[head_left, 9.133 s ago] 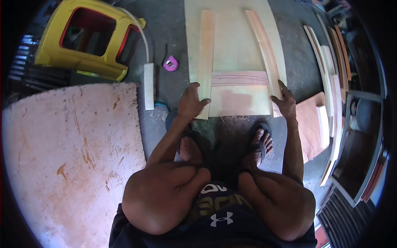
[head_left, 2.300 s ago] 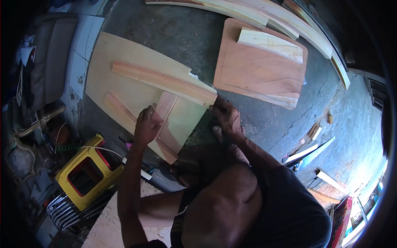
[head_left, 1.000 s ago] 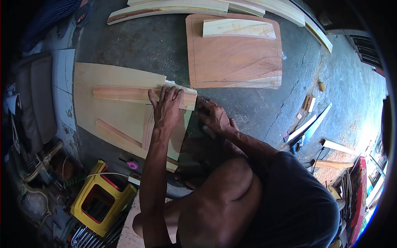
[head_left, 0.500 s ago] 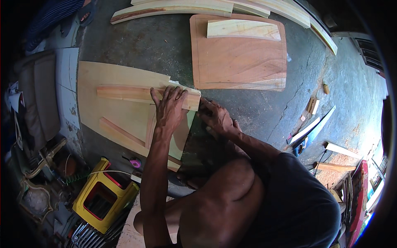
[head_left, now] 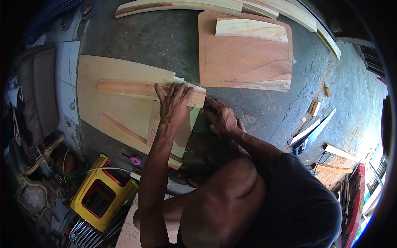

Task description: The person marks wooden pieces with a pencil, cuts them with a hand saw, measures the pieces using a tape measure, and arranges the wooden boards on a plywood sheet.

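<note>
My left hand (head_left: 173, 103) lies flat, fingers spread, on a wooden strip (head_left: 136, 89) that crosses a pale plywood panel (head_left: 111, 120) on the concrete floor. A second strip (head_left: 122, 131) lies lower on the panel, and a short cross piece (head_left: 154, 124) runs under my left wrist. My right hand (head_left: 219, 115) is curled at the right end of the upper strip, by the panel's edge. Whether it holds anything I cannot make out.
A reddish rounded board (head_left: 244, 53) with a pale plank (head_left: 250, 29) on it lies beyond. Long planks (head_left: 178, 5) line the far side. A yellow toolbox (head_left: 101, 198) and pink tape measure (head_left: 135, 159) sit at lower left; wood scraps (head_left: 314, 107) lie at right.
My view swung from facing the panel to seeing it at my left. My left hand moved up onto the upper strip and pressed flat; in the last second both hands barely moved.
</note>
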### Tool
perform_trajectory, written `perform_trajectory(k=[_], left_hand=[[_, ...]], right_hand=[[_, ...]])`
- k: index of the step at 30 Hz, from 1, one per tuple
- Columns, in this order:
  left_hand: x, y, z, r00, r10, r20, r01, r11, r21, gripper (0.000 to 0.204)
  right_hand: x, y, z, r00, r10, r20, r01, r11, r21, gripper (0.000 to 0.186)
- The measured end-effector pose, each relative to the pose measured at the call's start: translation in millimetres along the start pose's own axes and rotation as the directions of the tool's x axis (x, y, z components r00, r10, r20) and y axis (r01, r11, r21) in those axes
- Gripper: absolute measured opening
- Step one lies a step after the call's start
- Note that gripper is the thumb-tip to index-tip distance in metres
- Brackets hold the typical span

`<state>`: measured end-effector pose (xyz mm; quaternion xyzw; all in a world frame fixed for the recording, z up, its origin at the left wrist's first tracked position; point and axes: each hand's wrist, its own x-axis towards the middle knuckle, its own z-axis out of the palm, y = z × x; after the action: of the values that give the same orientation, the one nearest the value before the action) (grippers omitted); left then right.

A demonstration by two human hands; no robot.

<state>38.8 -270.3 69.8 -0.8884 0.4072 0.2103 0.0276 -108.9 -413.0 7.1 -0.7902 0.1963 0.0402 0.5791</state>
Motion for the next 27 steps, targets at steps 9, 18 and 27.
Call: perform_trajectory(k=[9, 18, 27], left_hand=[[-11, -9, 5, 0.998, 0.027, -0.049, -0.028, 0.999, -0.023, 0.076], [-203, -42, 65, 0.486, -0.86, -0.156, 0.576, 0.449, -0.683, 0.043], [-412, -108, 46, 0.56, -0.696, 0.449, 0.829, 0.477, -0.294, 0.039]], right_hand=[[1, -13, 0, 0.996, 0.076, 0.036, -0.08, 0.988, 0.131, 0.033], [-2, 2, -10, 0.989, 0.107, 0.105, -0.115, 0.991, 0.068, 0.052], [0, 9, -14, 0.988, 0.035, 0.148, -0.034, 0.999, -0.01, 0.048]])
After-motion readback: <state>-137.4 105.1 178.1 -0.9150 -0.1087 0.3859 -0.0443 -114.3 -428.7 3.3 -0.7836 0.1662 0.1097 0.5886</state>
